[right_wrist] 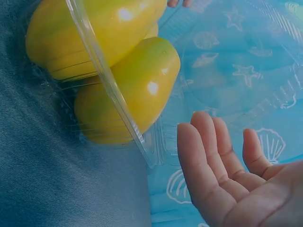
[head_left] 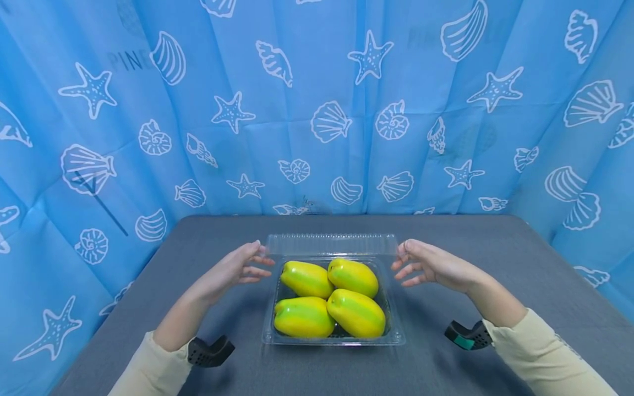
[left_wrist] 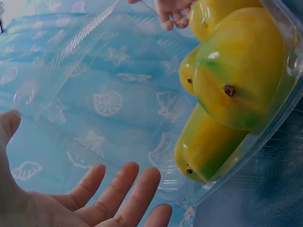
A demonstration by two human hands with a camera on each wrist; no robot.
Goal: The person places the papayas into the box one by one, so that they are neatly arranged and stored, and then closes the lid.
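A clear plastic clamshell box [head_left: 334, 342] sits on the table with its hinged lid [head_left: 332, 243] raised at the far side. Inside lie several yellow-green mangoes [head_left: 304, 317], also large in the left wrist view. By the lid's left edge is my left hand [head_left: 238, 269], its fingers [left_wrist: 142, 194] loosely spread and gripping nothing. My right hand [head_left: 436, 267] mirrors it at the lid's right edge, with relaxed fingers [right_wrist: 194, 156] and nothing held. Whether any fingertip touches the clear lid, I cannot tell.
The box stands on a grey cloth-covered table [head_left: 213, 330]. Behind it hangs a blue curtain [head_left: 317, 154] printed with white shells and starfish. Black wrist mounts [head_left: 210, 352] hang below both cream sleeves, close to the tabletop.
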